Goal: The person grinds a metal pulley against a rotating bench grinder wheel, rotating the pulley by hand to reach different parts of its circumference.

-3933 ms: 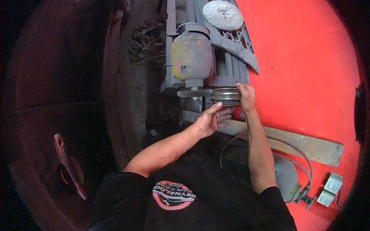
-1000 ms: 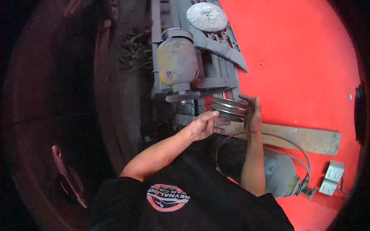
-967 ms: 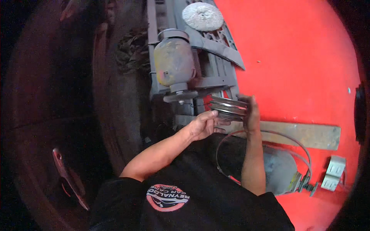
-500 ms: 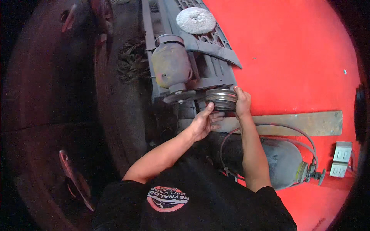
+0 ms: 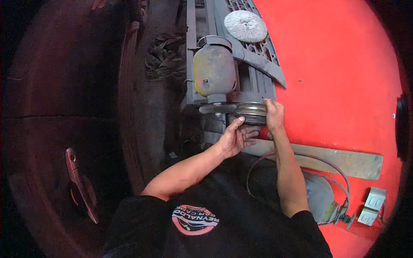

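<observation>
A dark, round metal pulley [image 5: 251,114] with shiny grooved bands is held between my two hands. My right hand [image 5: 275,115] grips its right side, fingers wrapped round the edge. On the lower left rim rests the thumb of my left hand [image 5: 235,138], with the other fingers curled loosely beneath. The pulley's left side is at the edge of a thin dark wheel [image 5: 211,109] on the shaft of a dusty grey-yellow electric motor [image 5: 215,71]; the wheel and pulley appear to touch.
The motor sits on a grey slatted bench [image 5: 192,86]. A fluffy white polishing pad [image 5: 245,26] lies farther back. To the right are a wooden plank [image 5: 344,161], a hose [image 5: 331,162], a gas cylinder [image 5: 318,195] and white sockets [image 5: 372,206]. A dark car door with a handle [image 5: 81,185] stands left.
The pulley has moved left toward the motor's wheel, closing the gap between them. Both hands keep hold of it. The whole view has shifted somewhat.
</observation>
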Demonstrator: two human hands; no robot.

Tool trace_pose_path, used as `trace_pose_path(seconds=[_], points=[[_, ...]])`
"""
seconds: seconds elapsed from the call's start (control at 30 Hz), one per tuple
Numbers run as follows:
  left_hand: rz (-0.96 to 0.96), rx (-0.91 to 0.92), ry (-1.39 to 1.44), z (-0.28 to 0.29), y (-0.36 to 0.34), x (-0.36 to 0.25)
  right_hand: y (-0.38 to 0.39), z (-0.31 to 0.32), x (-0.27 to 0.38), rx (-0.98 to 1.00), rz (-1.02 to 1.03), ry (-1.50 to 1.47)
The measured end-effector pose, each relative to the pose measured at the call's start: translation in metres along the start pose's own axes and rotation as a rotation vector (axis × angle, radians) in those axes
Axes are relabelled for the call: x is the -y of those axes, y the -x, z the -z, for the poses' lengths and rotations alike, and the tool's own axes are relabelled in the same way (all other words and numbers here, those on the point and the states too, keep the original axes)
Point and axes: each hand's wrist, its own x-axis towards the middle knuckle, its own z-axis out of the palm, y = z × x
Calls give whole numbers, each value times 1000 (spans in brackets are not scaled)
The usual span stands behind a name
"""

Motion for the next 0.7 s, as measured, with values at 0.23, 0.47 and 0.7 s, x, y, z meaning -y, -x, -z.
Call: trace_pose_path(seconds=[0.23, 0.47, 0.7], points=[[55, 73, 6, 15, -2, -1, 4, -7, -4, -44, -8, 128], [98, 45, 29, 21, -2, 0, 21, -13, 14, -104, -39, 242], [113, 71, 31, 33, -8, -3, 24, -19, 5, -122, -58, 285]])
